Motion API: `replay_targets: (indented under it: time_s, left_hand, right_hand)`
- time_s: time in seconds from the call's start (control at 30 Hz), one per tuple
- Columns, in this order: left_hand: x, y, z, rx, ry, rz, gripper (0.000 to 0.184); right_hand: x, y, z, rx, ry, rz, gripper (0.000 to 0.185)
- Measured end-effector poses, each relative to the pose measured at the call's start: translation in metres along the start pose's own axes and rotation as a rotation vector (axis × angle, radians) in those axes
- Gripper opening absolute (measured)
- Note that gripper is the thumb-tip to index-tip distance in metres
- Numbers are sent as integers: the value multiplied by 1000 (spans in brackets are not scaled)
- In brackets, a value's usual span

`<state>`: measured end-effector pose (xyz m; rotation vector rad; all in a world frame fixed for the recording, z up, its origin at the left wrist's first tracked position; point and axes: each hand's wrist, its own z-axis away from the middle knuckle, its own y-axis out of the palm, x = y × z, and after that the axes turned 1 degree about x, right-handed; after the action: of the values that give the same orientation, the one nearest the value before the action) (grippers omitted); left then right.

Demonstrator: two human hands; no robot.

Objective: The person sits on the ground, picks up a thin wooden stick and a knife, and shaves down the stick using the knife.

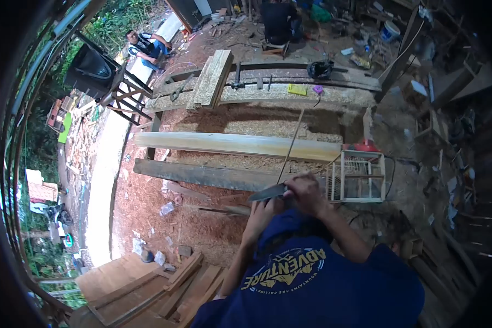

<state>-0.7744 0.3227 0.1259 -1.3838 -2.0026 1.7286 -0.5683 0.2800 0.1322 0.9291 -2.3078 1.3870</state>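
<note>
Close to my chest, my right hand (307,192) is closed around the handle of a knife. Its broad dark blade (267,193) points left. Just below the blade, my left hand (263,212) is closed, with its fingers partly hidden by the knife. A long thin wooden stick (292,145) runs from beyond the beams down to the blade. Its near end disappears behind the knife, at my left hand. The two hands are almost touching.
Ahead lie a pale smooth beam (235,143) and a dark plank (202,174). A wooden cage-like frame (361,177) stands at right. Stacked boards (213,79) rest on the far bench (262,94). Two people sit beyond: one at left (147,48), another at the top (279,23).
</note>
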Motion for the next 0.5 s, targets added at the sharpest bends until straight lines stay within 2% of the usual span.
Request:
replay_targets:
  time_s: [0.07, 0.1, 0.3, 0.33, 0.4, 0.5]
  left_hand:
    - [14, 16, -15, 31, -126, 157, 27]
    - [-11, -20, -60, 243, -603, 786, 25]
    - [-14, -13, -141, 365, -493, 739, 21]
    - [-19, -10, -145, 390, -504, 751, 21]
    - [-24, -10, -156, 459, -456, 751, 20]
    - [-29, -10, -163, 527, -437, 731, 20]
  right_hand:
    - [-25, 7, -7, -16, 123, 23, 27]
    - [-36, 1, -14, -33, 166, 73, 27]
    - [-87, -28, -30, -179, 289, 250, 31]
    - [-97, -34, -25, -146, 356, 291, 30]
    - [-108, -49, -28, -272, 433, 328, 26]
    - [-125, -67, -16, -327, 598, 386, 25]
